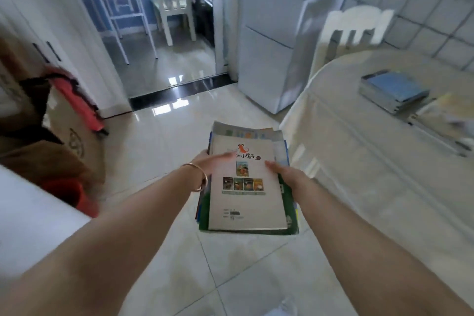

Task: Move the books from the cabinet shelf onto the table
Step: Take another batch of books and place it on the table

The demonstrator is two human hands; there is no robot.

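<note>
Your left hand [209,161] grips the left edge of the stack of books [247,182], thumb laid flat across the pale top cover and the other fingers out of sight beneath. A thin gold-coloured bangle [198,177] sits on that wrist. Your right hand [278,169] holds the stack's right edge the same way, thumb on top, fingers tucked under, so the stack is clamped between both hands and carried out in front of you above the glossy tiled floor [179,136], not resting on anything.

The top book is light grey with a small orange animal figure, some printed characters and a row of little cover pictures; under it you can see green and blue edges of several more books, slightly fanned (how many is hard to tell).

To your right stands the table [359,161], covered in a pale cloth, near the stack but apart from it. On its far part lies a pile of books with a blue cover on top [395,91], and just beside that another blurred pile [446,115] running toward the frame edge. A white chair [356,31] stands behind the table, next to a white fridge [272,33].

To your left sit brown cardboard boxes [69,136] and something red and black [74,95].
</note>
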